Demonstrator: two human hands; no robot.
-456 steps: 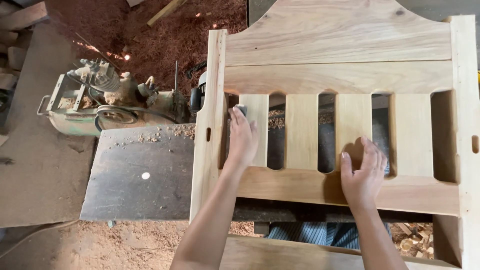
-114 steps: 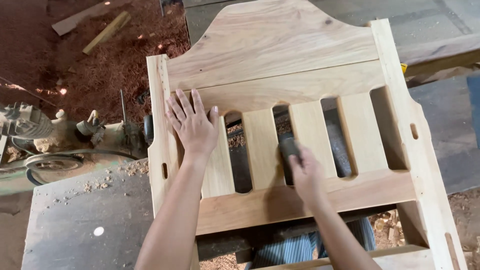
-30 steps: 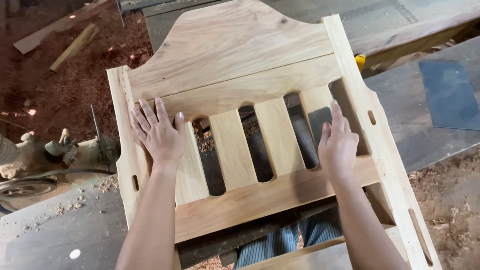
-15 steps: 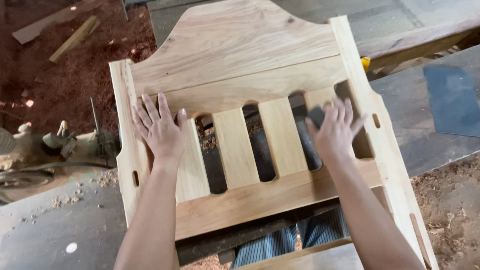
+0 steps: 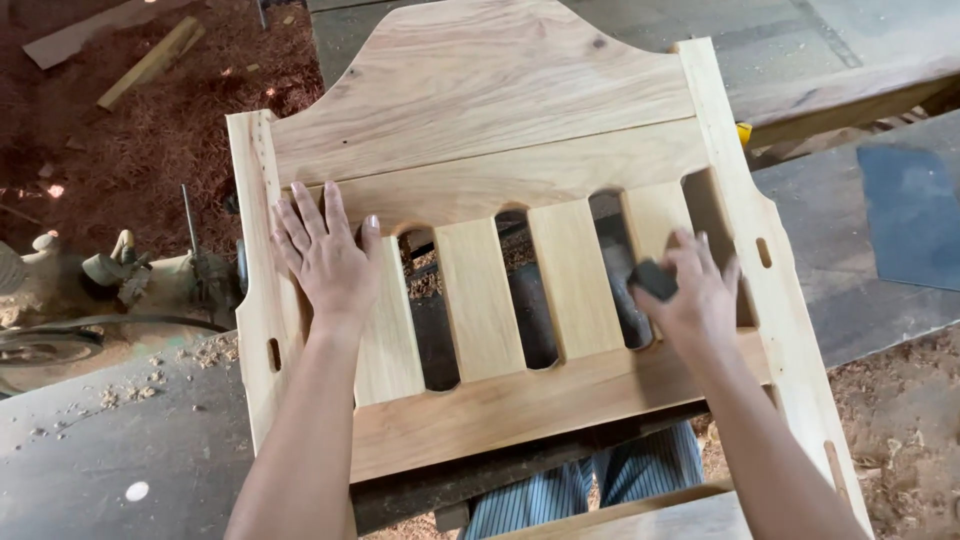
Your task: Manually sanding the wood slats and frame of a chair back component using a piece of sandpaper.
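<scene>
While left hand point(image 5: 330, 262) lies flat on headboard point(image 5: 500, 110) | right hand point(image 5: 690, 295) grip clamped on dark sanding block point(image 5: 652, 279)

Both forearms come in bare from six o'clock, no sleeves, no watch, no bracelet. The left hand point(image 5: 330, 262) shows short, pale, unpainted nails and no ring. The right hand point(image 5: 693, 297) looks ringless too, though its nails are hard to make out. Low at six o'clock, blue-and-white striped trousers point(image 5: 590, 480), probably the person's own.
</scene>
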